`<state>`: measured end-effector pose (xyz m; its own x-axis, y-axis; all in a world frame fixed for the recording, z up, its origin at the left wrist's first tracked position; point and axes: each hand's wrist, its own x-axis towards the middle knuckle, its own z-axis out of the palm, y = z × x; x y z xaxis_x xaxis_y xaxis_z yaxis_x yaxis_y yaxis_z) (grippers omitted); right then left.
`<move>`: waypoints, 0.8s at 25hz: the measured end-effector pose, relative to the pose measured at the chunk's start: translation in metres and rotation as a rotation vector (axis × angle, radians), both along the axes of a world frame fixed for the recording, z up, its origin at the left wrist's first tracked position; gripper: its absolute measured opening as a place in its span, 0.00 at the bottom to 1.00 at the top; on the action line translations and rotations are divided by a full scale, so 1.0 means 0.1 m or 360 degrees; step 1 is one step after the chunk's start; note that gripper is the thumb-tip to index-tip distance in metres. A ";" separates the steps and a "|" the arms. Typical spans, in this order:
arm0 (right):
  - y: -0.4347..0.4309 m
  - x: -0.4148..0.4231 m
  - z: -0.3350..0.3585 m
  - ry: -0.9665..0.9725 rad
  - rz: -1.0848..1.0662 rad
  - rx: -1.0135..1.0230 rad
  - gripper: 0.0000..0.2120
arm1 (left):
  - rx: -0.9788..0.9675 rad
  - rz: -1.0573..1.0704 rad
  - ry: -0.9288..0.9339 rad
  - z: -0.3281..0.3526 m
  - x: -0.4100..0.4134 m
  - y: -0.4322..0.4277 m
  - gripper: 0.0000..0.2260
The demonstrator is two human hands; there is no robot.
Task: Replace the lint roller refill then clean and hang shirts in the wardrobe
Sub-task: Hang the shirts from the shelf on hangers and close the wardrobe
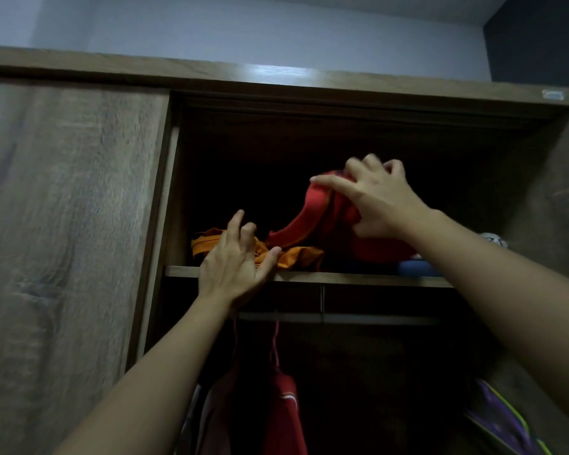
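Both my arms reach up to the top shelf [358, 278] of the open wardrobe. My right hand [380, 200] is closed around a bunched red shirt [312, 221] and holds its upper part lifted off the shelf. An orange shirt [298, 256] lies crumpled at the shelf's left end. My left hand [239, 261] rests on it with fingers spread, holding nothing. Under the shelf runs a hanging rail [375, 319]. A red shirt on a pink hanger [284, 412] hangs from it. No lint roller is in view.
The closed wooden sliding door [69, 224] fills the left side. A blue folded item [414, 267] lies on the shelf under my right forearm. A purple garment with yellow trim [503, 418] hangs low on the right. The shelf's back is dark.
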<state>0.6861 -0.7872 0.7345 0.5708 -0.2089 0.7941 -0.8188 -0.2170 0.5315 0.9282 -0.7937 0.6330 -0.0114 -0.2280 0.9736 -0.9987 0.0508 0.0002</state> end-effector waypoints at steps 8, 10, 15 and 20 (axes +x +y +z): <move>-0.05 0.16 -0.11 -0.0134 0.0250 0.0985 0.32 | 0.0280 0.0083 -0.0033 0.04 0.01 0.01 0.42; -0.13 0.19 -0.16 -0.0106 0.0164 0.0941 0.32 | 0.0324 0.0087 -0.0048 0.04 0.03 0.01 0.44; -0.01 -0.02 -0.10 0.0023 0.0253 0.0479 0.28 | 0.0343 0.0086 -0.0056 0.04 0.04 0.03 0.48; 0.28 -0.44 0.15 -0.0071 0.0273 0.0209 0.28 | 0.0266 0.0054 -0.0052 0.04 0.05 -0.02 0.49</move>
<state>0.6419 -0.7590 0.7499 0.5718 -0.2152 0.7916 -0.7860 -0.4201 0.4535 0.9336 -0.7956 0.6368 -0.0319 -0.3872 0.9214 -0.9995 0.0190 -0.0266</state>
